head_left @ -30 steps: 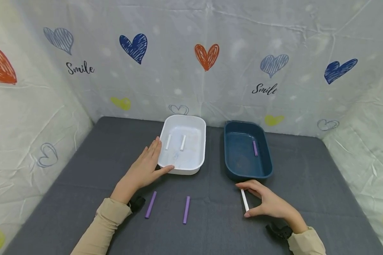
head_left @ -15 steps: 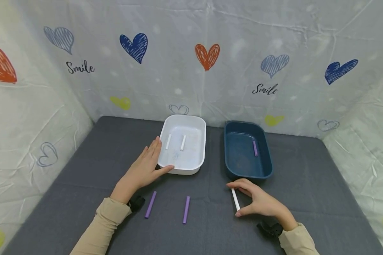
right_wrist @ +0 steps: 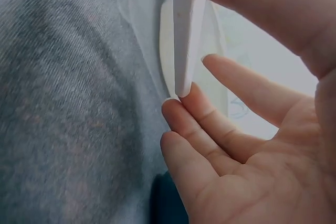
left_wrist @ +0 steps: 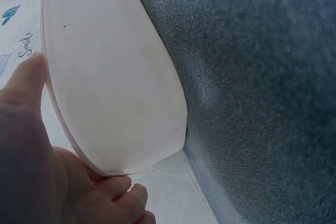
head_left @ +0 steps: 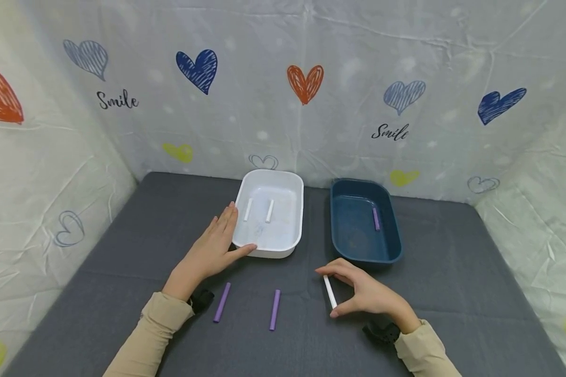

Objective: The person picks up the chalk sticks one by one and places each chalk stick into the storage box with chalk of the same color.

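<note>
In the head view my right hand (head_left: 365, 290) pinches a white chalk stick (head_left: 330, 292) end to end, thumb at the near end and fingertips at the far end. The right wrist view shows the same white chalk (right_wrist: 186, 35) between thumb and fingers. My left hand (head_left: 209, 248) rests on the white tray (head_left: 275, 251), fingers straight along its left side and thumb on the front rim. Two white chalk sticks, one of them (head_left: 270, 211), lie inside that tray. Two purple chalk sticks lie on the cloth, one left (head_left: 222, 302) and one right (head_left: 275, 310).
A dark blue tray (head_left: 365, 257) stands right of the white one, with a purple chalk stick (head_left: 376, 219) in it. Grey cloth (head_left: 453, 262) covers the table. A white curtain (head_left: 264, 125) printed with hearts hangs behind and at both sides.
My right hand has moved left with the white chalk, from in front of the blue tray toward the gap between the trays. My left hand has stayed on the white tray.
</note>
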Available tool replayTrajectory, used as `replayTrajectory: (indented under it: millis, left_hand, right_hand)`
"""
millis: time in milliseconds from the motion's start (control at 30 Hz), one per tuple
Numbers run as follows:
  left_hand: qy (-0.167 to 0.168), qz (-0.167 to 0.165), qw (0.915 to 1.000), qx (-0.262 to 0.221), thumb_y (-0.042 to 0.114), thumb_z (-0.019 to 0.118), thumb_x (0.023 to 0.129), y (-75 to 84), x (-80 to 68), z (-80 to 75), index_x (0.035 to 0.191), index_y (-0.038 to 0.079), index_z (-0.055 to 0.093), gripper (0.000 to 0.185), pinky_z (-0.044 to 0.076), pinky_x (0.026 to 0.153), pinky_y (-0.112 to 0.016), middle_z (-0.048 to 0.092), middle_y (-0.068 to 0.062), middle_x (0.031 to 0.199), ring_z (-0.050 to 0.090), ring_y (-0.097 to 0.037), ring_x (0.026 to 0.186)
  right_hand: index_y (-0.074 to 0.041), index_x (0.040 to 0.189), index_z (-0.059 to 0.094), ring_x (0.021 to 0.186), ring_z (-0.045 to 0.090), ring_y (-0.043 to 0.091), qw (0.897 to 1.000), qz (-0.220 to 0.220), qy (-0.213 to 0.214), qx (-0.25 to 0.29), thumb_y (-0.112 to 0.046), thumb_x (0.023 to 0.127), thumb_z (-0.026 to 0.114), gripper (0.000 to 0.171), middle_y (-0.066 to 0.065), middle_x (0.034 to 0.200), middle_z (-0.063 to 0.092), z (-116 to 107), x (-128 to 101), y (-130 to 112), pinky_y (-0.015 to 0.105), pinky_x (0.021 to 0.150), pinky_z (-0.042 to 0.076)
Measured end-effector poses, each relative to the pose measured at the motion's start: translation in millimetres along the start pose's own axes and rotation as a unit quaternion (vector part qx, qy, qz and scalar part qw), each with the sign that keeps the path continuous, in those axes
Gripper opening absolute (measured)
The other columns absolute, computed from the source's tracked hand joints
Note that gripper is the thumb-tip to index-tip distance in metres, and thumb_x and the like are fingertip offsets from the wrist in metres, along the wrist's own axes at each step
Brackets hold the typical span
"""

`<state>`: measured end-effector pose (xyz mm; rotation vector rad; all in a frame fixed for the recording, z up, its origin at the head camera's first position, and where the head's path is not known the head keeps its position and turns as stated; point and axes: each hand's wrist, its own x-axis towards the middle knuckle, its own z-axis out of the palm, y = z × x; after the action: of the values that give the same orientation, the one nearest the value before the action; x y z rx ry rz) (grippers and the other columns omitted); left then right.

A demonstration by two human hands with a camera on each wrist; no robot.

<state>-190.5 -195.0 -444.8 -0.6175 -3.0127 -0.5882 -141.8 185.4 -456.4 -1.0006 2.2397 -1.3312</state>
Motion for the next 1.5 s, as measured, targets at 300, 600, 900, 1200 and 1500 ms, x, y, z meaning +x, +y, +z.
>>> replayTrajectory:
  millis: [300,600,900,1200,1500]
  left_hand:
    - [-0.003,-0.001,1.0000,0.001,0.067,0.048,0.094,-0.6,-0.2,0.1,0.156,-0.004,0.001,0.106,0.007,0.122,-0.050,-0.005,-0.018,0.164,0.001,-0.031,0.152]
    - [0.006,0.002,0.9999,0.009,0.068,0.048,0.094,-2.1,1.4,2.1,0.156,-0.005,0.003,0.106,0.010,0.121,-0.052,-0.002,-0.020,0.164,0.005,-0.033,0.151]
    - [-0.004,-0.001,1.0000,0.008,0.069,0.047,0.094,-1.6,2.0,2.0,0.156,-0.004,0.001,0.106,0.007,0.122,-0.051,-0.005,-0.018,0.164,0.002,-0.032,0.152]
    - [-0.003,0.003,1.0000,0.006,0.068,0.048,0.094,-1.1,1.5,1.0,0.156,-0.005,0.002,0.106,0.008,0.121,-0.052,-0.003,-0.021,0.164,0.003,-0.033,0.151]
    - [0.005,0.004,0.9999,0.011,0.067,0.049,0.094,-1.0,-0.3,-0.7,0.156,-0.007,0.004,0.106,0.010,0.121,-0.053,-0.002,-0.021,0.164,0.006,-0.035,0.151]
  right_hand:
    - [-0.007,0.142,0.053,0.125,0.049,0.024,1.000,-0.022,-0.002,0.004,-0.020,0.074,0.090,0.078,0.007,0.135,0.051,2.6,11.1,-8.1,0.034,0.113,0.036]
    - [-0.006,0.143,0.052,0.127,0.048,0.022,1.000,-0.020,-0.012,0.003,-0.017,0.076,0.088,0.077,0.006,0.136,0.050,3.6,20.3,-13.2,0.046,0.114,0.035]
    - [-0.002,0.143,0.050,0.126,0.047,0.023,1.000,-0.027,-0.011,0.008,-0.015,0.077,0.087,0.077,0.014,0.137,0.049,2.7,25.7,-20.5,0.049,0.107,0.042]
    - [-0.012,0.144,0.052,0.128,0.046,0.022,1.000,-0.016,0.006,0.014,-0.010,0.075,0.088,0.077,0.007,0.136,0.049,2.3,33.9,-31.0,0.053,0.109,0.039]
    - [-0.011,0.143,0.052,0.133,0.043,0.018,0.999,-0.007,0.034,0.032,-0.010,0.077,0.087,0.075,0.003,0.138,0.047,-1.0,44.8,-37.9,0.037,0.115,0.034]
